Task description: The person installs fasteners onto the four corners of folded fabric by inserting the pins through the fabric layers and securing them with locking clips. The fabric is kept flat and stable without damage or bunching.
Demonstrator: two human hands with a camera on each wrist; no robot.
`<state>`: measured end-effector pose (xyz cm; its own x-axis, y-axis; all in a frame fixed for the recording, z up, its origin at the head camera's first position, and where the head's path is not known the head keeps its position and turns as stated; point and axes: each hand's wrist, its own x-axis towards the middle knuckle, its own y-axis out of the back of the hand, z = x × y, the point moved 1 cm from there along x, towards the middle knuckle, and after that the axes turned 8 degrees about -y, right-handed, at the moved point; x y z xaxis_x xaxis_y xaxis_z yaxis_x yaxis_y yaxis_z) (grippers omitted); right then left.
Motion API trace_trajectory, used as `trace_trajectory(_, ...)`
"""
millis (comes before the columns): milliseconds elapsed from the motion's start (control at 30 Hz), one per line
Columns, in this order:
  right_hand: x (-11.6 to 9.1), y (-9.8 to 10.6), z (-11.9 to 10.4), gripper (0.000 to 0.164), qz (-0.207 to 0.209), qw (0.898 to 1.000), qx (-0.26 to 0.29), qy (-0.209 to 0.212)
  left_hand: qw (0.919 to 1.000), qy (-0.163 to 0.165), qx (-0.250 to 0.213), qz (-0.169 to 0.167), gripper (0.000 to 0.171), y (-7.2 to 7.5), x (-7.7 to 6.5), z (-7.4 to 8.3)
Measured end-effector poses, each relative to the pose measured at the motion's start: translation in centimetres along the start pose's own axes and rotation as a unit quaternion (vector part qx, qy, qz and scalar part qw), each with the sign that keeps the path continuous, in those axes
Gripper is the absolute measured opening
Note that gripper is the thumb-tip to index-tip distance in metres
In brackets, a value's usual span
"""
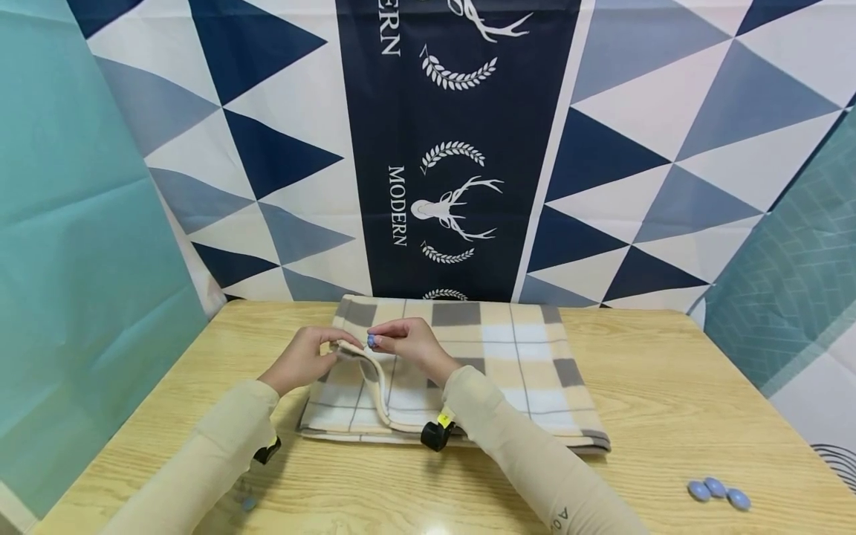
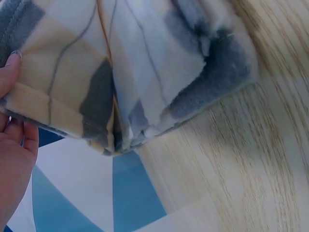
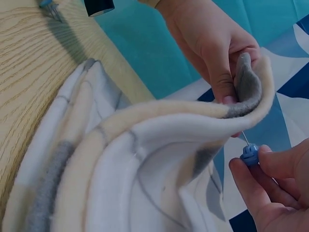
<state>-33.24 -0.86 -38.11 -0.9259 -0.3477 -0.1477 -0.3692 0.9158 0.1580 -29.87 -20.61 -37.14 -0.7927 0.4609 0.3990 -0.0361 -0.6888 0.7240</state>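
My forearms (image 1: 207, 453) angled inward toward the tabletop's (image 1: 642, 342) far edge, my left hand (image 1: 304, 358) pinching between thumb (image 2: 8, 76) and fingers (image 2: 31, 137), my right hand (image 1: 416, 345) just beside it, pinching too

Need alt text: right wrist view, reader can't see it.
The right hand pinches a blue-headed pin, its needle pointing toward the raised edge of a plaid fleece blanket that the left hand grips. A wood-grain tabletop shows at the picture's left.
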Motion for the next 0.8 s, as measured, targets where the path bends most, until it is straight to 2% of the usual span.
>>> trace_trajectory(167, -0.01, 0.01, -0.30, 0.023, 0.002, 1.000, -0.019, 0.015, 1.0000, -0.002, 0.001, 0.002, 0.030, 0.05, 0.36, 0.12)
trace_trajectory(433, -0.20, 0.05, 0.04, 0.022, 0.005, 0.999, -0.032, 0.008, 0.9997, 0.024, -0.007, -0.004, 0.033, -0.37, 0.05, -0.05)
trace_trajectory(633, -0.17, -0.07, -0.03, 0.022, 0.014, 1.000, -0.015, 0.017, 0.9980, 0.032, 0.016, 0.053, 0.020, -0.40, -0.14, -0.06)
trace_trajectory(700, -0.18, -0.12, -0.10, 0.022, 0.018, 0.999, -0.020, 0.022, 0.9972, 0.023, 0.021, 0.068, 0.017, -0.36, -0.15, 0.01)
trace_trajectory(800, -0.31, -0.21, -0.18, 0.021, 0.027, 0.999, -0.039, 0.024, 0.9970, 0.008, 0.023, 0.074, 0.015, -0.36, -0.15, 0.07)
